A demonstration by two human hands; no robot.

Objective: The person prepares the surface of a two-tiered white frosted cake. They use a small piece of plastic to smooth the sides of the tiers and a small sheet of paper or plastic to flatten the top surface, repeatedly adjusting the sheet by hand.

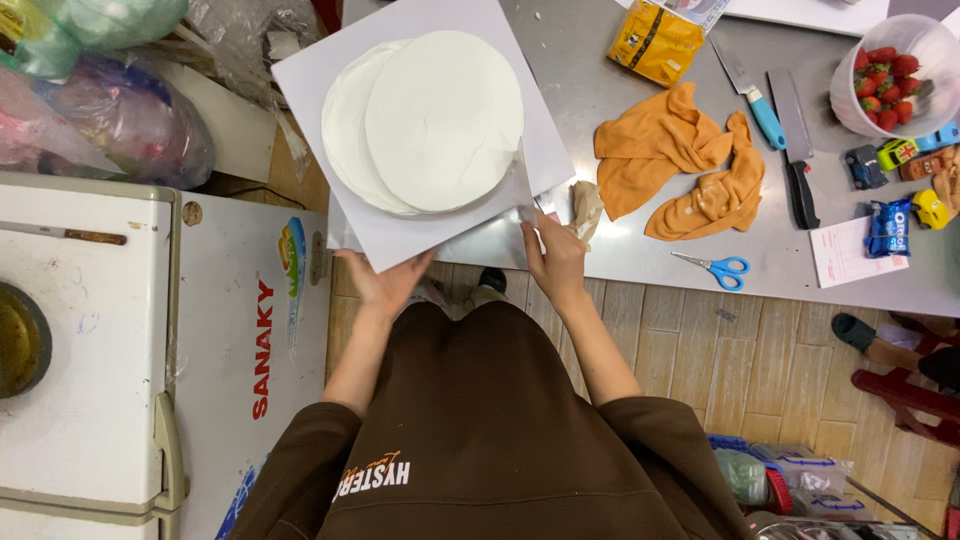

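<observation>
Steel worktable (620, 110) over plank flooring: the left hand (382, 283) pinches the near corner of a white board (310, 80) to steady it, while the right hand (556, 258) grips a blade-like tool (524, 185) – its kind unclear – against the stacked white discs (430, 120) on the board – orange cloths (680, 165) lie right

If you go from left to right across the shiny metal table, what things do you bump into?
White square board with round white discs → crumpled orange cloth → blue-handled scissors → black-handled knife → white bowl of red strawberries.
</observation>
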